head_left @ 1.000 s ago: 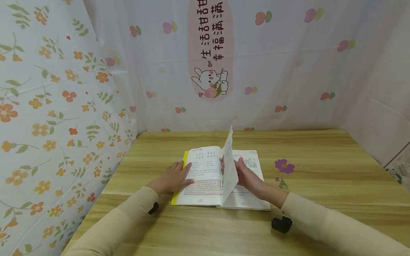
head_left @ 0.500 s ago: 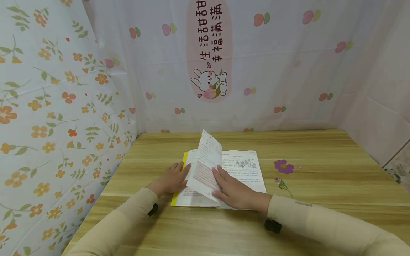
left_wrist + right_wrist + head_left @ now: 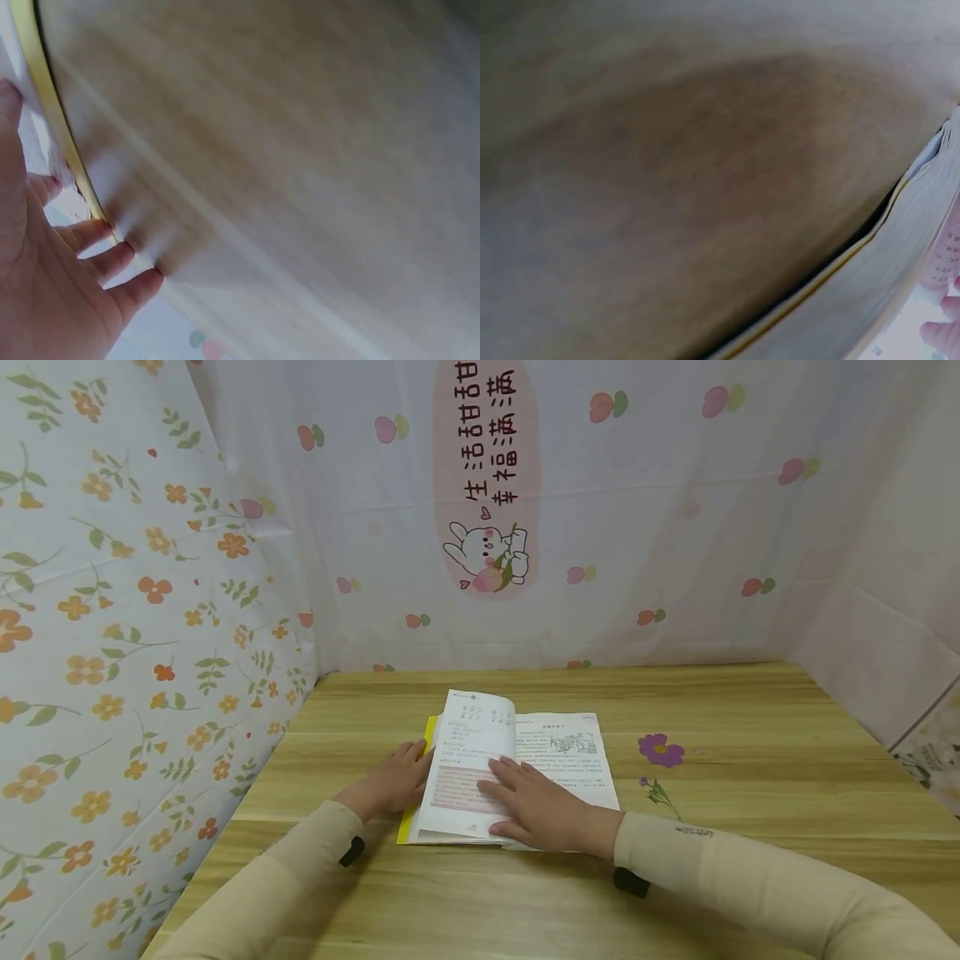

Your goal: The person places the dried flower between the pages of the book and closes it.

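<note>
An open book (image 3: 558, 752) with a yellow cover lies on the wooden table (image 3: 750, 777) in the head view. My right hand (image 3: 536, 806) lies flat with straight fingers on the left page, pressing the turned leaf down. My left hand (image 3: 393, 781) rests with straight fingers on the book's left edge by the yellow cover (image 3: 408, 822). In the left wrist view, my left hand's fingers (image 3: 90, 259) touch the yellow cover edge (image 3: 56, 112). The right wrist view shows the stacked page edges (image 3: 900, 255) and a fingertip (image 3: 941, 334) at the lower right.
Flower stickers (image 3: 658, 750) mark the table to the right of the book. Patterned cloth walls (image 3: 487, 510) close in the table on the left, back and right. The bare wooden top extends in front of and to the right of the book.
The page that stood upright has swung over to the left and now lies flat. My right hand followed it across and presses it down. My left hand stayed at the book's left edge.
</note>
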A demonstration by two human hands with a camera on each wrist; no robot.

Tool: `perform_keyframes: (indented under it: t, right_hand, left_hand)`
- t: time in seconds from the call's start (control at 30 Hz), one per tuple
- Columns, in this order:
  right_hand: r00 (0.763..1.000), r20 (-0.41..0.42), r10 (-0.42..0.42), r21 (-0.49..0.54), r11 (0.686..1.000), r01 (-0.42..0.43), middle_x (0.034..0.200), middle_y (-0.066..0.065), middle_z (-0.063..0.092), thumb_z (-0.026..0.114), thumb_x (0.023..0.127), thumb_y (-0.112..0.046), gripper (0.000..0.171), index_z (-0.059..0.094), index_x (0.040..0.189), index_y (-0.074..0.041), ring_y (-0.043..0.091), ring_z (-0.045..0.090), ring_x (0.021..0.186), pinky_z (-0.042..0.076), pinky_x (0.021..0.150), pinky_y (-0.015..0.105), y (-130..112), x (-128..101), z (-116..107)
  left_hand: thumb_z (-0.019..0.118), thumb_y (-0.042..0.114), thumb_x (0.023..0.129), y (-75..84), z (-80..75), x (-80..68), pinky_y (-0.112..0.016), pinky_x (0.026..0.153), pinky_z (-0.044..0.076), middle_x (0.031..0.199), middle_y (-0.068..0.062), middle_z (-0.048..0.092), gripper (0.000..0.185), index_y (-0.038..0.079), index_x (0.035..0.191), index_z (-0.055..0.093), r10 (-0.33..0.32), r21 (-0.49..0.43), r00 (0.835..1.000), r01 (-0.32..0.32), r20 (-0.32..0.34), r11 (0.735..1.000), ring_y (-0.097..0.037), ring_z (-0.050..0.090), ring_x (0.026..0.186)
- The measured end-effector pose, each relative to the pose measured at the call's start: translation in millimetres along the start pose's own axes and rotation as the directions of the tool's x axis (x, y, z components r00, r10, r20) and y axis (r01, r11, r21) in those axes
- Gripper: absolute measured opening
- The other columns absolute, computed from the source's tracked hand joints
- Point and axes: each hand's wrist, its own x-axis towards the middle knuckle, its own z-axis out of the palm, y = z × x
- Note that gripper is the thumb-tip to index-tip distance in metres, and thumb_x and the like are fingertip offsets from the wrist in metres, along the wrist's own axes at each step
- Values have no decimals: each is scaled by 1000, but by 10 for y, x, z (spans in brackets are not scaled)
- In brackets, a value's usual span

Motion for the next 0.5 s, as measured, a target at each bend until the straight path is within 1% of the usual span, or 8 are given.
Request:
perform_keyframes:
  t: [0.07, 0.2, 0.3, 0.37, 0.47, 0.5]
  right_hand:
    - [1000, 7, -19, 4, 1000, 19, 155, 19, 27, 48, 100, -48, 62, 38, 149, -12, 34, 22, 143, 21, 113, 47, -7, 7, -2]
    - [999, 26, -30, 13, 999, 30, 154, 18, 29, 47, 100, -47, 57, 42, 147, -14, 34, 23, 143, 22, 113, 45, -20, 17, -4]
    - [999, 43, -29, 11, 1000, 29, 154, 18, 29, 46, 101, -47, 56, 43, 147, -15, 34, 22, 143, 23, 112, 43, -27, 24, -6]
    - [998, 49, -35, -1, 999, 35, 154, 18, 30, 45, 101, -47, 56, 44, 146, -14, 34, 22, 143, 24, 112, 43, -27, 29, -6]
    - [997, 60, -47, -21, 999, 48, 153, 19, 32, 45, 101, -46, 55, 45, 145, -13, 35, 24, 142, 25, 112, 44, -26, 41, -10]
    - [997, 66, -48, -27, 998, 50, 152, 19, 32, 45, 101, -46, 55, 45, 145, -13, 36, 24, 142, 25, 112, 44, -26, 45, -13]
  left_hand:
    - [46, 35, 103, -33, -11, -3, -52, 107, 31, 146, -27, 34, 59, 0, 149, 34, 17, -24, 1000, -17, -9, 1000, -42, 34, 133]
    - [49, 28, 103, -89, -42, -7, -51, 108, 28, 147, -28, 34, 57, -1, 149, 33, 26, -115, 1000, -26, -6, 993, -42, 34, 135]
    - [47, 20, 104, -114, -63, -3, -51, 108, 29, 147, -27, 36, 53, -2, 150, 32, 29, -190, 999, -31, -17, 981, -41, 34, 135]
    - [44, 14, 105, -120, -74, 6, -51, 108, 29, 146, -27, 38, 49, -4, 149, 32, 35, -235, 999, -42, -37, 971, -41, 36, 135]
    - [39, 13, 106, -107, -97, 25, -49, 109, 28, 148, -25, 37, 49, -5, 150, 27, 2, -313, 999, -15, -39, 950, -38, 34, 137]
    - [38, 15, 106, -99, -105, 31, -48, 110, 27, 149, -24, 35, 50, -4, 151, 25, -19, -336, 999, 8, -31, 942, -37, 32, 138]
